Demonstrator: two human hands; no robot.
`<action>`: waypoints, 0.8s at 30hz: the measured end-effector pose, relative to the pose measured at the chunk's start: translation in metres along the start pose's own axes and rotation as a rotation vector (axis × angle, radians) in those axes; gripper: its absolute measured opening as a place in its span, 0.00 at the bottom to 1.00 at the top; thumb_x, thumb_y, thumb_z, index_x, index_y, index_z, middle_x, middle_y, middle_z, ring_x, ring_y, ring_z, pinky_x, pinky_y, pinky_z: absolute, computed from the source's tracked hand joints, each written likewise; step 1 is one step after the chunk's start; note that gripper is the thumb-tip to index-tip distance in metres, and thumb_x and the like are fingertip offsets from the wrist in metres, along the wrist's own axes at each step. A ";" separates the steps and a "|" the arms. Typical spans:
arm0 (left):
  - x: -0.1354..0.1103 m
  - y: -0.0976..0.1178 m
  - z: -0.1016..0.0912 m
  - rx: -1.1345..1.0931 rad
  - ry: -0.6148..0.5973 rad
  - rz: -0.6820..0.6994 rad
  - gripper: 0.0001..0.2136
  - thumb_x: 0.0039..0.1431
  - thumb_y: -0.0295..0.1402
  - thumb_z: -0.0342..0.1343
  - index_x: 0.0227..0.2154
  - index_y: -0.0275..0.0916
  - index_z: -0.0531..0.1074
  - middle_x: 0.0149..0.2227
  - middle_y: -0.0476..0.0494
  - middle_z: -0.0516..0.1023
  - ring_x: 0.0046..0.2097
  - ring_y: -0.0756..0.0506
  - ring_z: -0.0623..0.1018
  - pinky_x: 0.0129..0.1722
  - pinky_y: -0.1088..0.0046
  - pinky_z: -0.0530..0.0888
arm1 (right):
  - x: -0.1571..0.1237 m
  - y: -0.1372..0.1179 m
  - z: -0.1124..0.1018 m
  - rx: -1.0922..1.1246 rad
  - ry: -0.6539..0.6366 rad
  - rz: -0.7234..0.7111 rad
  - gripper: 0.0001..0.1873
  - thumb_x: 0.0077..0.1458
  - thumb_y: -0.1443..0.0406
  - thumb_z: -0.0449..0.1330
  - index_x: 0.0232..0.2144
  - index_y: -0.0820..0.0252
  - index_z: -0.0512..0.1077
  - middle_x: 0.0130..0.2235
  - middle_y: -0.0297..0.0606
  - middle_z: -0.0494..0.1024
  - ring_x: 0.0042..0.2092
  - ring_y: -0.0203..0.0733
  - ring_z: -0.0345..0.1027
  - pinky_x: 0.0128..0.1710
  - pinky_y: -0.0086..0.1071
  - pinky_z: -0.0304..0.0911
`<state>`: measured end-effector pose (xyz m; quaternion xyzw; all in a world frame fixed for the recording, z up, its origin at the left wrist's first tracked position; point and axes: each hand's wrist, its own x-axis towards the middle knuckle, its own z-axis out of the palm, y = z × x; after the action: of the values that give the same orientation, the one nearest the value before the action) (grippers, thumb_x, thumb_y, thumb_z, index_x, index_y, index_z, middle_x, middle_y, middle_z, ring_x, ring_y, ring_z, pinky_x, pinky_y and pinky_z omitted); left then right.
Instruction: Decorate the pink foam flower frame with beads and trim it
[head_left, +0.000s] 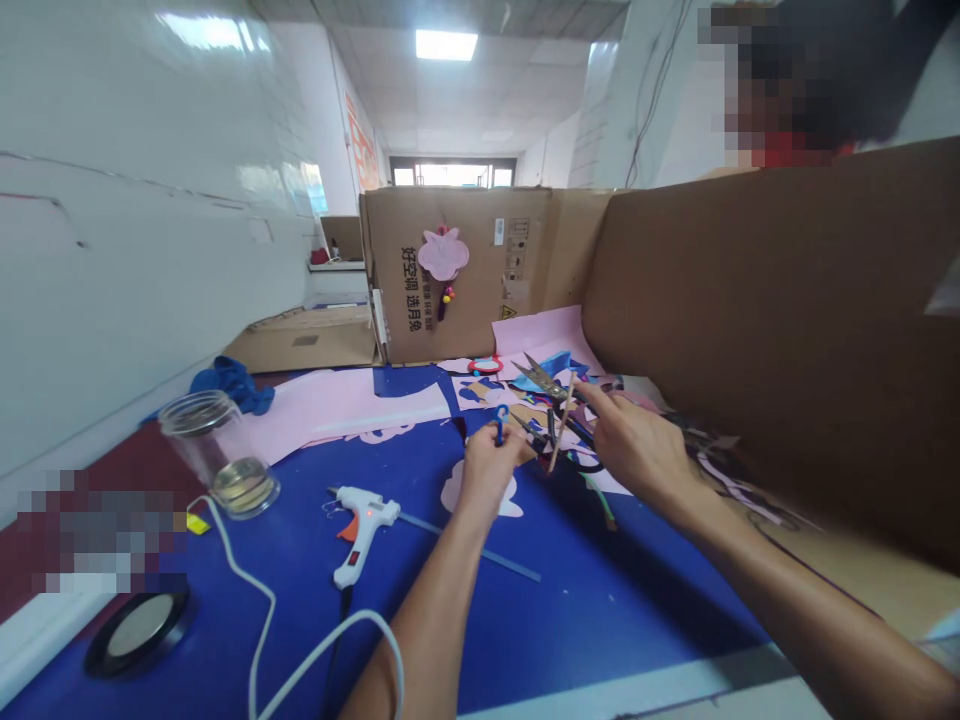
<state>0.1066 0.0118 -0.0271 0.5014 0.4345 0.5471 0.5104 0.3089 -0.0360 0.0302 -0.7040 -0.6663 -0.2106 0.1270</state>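
My left hand point(489, 462) is closed in a pinch round a small blue looped piece point(501, 417) held upright above the blue table point(585, 610). My right hand point(634, 440) is closed on a thin wooden stick point(561, 425) that slants down toward the left hand. Just beyond the fingers lie scissors point(541, 380) with their blades apart, among scraps of blue, pink and white foam point(480, 395). The two hands are close together, almost touching at the stick.
A white glue gun point(361, 527) with its cord point(255, 630) lies at the near left. A glass jar point(217, 450) and a black lid point(139, 625) sit further left. Cardboard walls point(765, 330) close off the back and right. A person stands behind the right wall.
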 end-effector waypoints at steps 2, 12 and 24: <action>-0.002 -0.002 0.005 0.047 -0.009 0.028 0.10 0.53 0.39 0.69 0.28 0.39 0.77 0.29 0.45 0.81 0.32 0.47 0.77 0.35 0.73 0.70 | 0.000 -0.015 0.002 0.021 0.004 -0.020 0.37 0.64 0.71 0.54 0.74 0.49 0.61 0.55 0.49 0.83 0.48 0.56 0.79 0.38 0.37 0.70; -0.002 0.003 -0.004 0.464 0.059 0.128 0.08 0.57 0.34 0.66 0.23 0.41 0.77 0.25 0.43 0.79 0.29 0.44 0.74 0.33 0.69 0.61 | 0.003 -0.047 0.009 0.095 0.044 -0.046 0.36 0.66 0.71 0.54 0.73 0.47 0.61 0.55 0.48 0.82 0.47 0.55 0.79 0.38 0.36 0.68; -0.005 0.003 -0.009 0.525 -0.066 0.136 0.09 0.54 0.35 0.69 0.21 0.43 0.80 0.20 0.46 0.73 0.26 0.44 0.69 0.32 0.69 0.56 | 0.017 0.015 0.017 0.419 0.107 0.302 0.33 0.63 0.67 0.55 0.69 0.53 0.68 0.56 0.46 0.84 0.52 0.58 0.80 0.43 0.40 0.70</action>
<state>0.0978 0.0070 -0.0261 0.6621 0.5099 0.4323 0.3389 0.3264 -0.0140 0.0248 -0.7416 -0.5752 -0.0834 0.3351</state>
